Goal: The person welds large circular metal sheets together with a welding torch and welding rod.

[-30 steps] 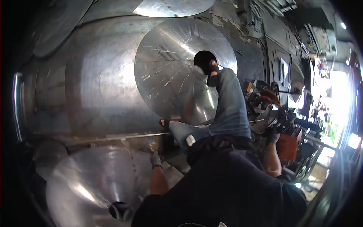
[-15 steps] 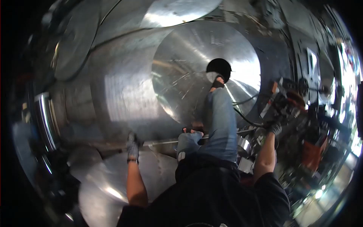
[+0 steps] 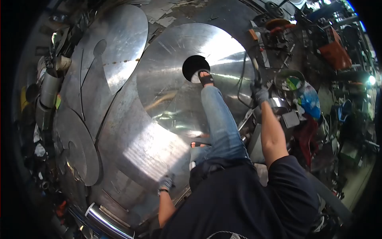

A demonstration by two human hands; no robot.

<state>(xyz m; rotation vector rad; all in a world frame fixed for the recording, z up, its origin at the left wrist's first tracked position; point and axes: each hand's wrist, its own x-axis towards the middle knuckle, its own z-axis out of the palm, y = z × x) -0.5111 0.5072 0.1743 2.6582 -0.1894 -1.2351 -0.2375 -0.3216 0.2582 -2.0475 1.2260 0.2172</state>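
Note:
My left hand (image 3: pixel 166 182), in a grey glove, is low over the large flat metal sheet (image 3: pixel 131 159); its fingers are too smeared to read. My right hand (image 3: pixel 261 95), also gloved, is closed around something dark that I cannot make out, by the right edge of a big round metal disc (image 3: pixel 167 51). A dark cable (image 3: pixel 240 85) loops over the disc beside this hand. My sandalled foot (image 3: pixel 206 78) rests at the edge of the disc's round centre hole (image 3: pixel 195 67).
Two more cut discs lie left, one upper (image 3: pixel 123 40) and one lower (image 3: pixel 85 147). A shiny metal cylinder (image 3: pixel 107 221) is at the lower left. At right are a round bin (image 3: pixel 289 81), a blue bag (image 3: pixel 309 101) and an orange-red object (image 3: pixel 335 51) amid clutter.
The view has turned, bringing the left discs into sight. In the picture, my right hand is higher and further left, at the disc's edge; my left hand is lower and further right.

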